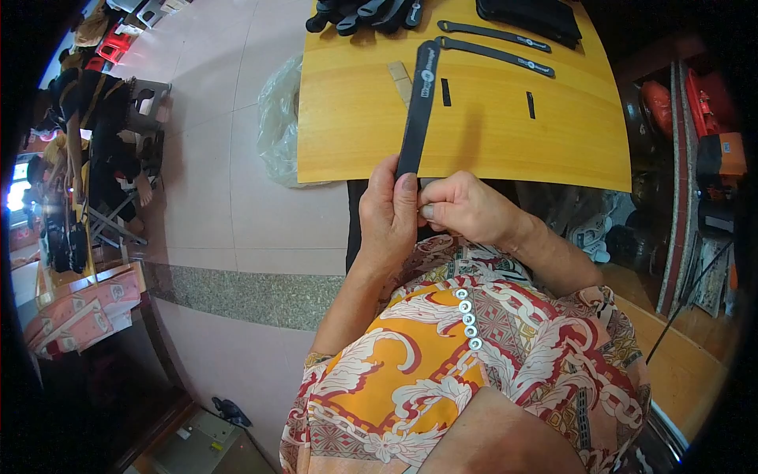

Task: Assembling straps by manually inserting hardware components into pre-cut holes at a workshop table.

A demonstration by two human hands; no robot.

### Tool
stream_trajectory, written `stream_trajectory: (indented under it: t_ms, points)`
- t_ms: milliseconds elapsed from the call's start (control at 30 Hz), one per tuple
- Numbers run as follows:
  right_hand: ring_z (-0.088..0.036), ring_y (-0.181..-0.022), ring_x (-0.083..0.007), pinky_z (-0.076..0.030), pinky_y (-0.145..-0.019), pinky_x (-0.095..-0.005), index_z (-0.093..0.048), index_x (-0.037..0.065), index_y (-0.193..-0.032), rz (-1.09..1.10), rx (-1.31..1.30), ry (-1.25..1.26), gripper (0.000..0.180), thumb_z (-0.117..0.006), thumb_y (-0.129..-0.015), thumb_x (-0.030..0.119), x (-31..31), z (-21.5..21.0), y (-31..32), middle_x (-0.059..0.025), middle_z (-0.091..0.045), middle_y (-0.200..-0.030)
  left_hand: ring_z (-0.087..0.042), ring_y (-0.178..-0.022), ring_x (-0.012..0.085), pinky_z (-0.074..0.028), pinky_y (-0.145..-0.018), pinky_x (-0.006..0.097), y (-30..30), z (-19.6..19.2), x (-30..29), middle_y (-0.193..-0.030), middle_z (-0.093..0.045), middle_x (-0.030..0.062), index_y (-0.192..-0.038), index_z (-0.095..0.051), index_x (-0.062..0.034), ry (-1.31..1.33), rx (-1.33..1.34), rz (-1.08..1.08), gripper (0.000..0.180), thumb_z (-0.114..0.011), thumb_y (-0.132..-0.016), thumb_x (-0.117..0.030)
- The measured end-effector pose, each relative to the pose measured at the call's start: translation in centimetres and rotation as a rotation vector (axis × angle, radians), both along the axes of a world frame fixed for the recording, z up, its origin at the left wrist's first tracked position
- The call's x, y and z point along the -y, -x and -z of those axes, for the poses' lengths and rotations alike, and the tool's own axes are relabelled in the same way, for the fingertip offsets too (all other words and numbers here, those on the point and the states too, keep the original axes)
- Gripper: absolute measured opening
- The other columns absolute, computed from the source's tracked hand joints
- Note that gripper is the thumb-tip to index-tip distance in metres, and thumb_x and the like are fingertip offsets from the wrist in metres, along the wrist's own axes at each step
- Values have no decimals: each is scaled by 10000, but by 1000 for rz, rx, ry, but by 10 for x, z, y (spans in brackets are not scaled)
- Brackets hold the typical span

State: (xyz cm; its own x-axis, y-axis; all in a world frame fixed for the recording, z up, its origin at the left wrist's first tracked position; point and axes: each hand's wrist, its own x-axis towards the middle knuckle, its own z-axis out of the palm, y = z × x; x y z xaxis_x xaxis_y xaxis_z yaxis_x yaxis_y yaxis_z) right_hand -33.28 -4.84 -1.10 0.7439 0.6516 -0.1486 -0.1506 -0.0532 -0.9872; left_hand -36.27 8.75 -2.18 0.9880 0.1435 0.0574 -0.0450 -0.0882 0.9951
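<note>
My left hand is closed around a long black strap with white printing, which stands up from the fist and leans slightly right. Its lower end is hidden behind my fingers. Close beside it, my right hand makes a pinch just right of the left thumb; whatever lies between those fingertips is too hidden to name. Two similar black straps lie side by side on the yellow table, beyond the held one. Two short black strips and a tan flat piece rest nearer to me.
A heap of black and grey straps sits at the table's far left, a folded black item at the far right. A clear plastic bag hangs by the left edge. Shelves with goods stand at right; another person sits at left.
</note>
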Motion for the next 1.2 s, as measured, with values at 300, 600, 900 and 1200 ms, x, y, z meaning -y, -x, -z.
stream_trajectory:
  t_ms: [300,600,900,1200]
  points:
    - [-573,-622,-345,-443,-536,-374,-534,-21,-737,-27,807,363,35,-502,-750,-18,-2,2,2,-162,-567,-664,-439,-632,64,-375,-539,209,-5,17,-3,-721,-486,-8,-1067,-511,21,-72,-36,29,239,-455,-934,-170]
    - [-590,-687,-360,-464,-582,-387,-565,-13,-789,-9,488,171,53,-533,-760,17,5,-4,-7,-183,-579,-712,-527,-576,119,-391,-434,235,-20,9,-17,-727,-557,38,-1031,-531,-19,937,-389,212,293,-487,-889,-271]
    - [-566,-608,-319,-434,-531,-368,-535,-20,-772,14,838,213,60,-539,-717,-43,5,6,2,-140,-537,-645,-474,-499,94,-348,-408,221,-24,4,-11,-636,-522,13,-893,-561,-26,805,-438,161,203,-512,-882,-223]
    - [-570,-593,-331,-446,-511,-402,-485,29,-684,-302,919,233,81,-565,-690,40,17,-5,-13,-141,-528,-612,-460,-458,82,-337,-382,215,-22,5,-18,-625,-526,2,-857,-576,-24,707,-689,395,211,-517,-886,-225]
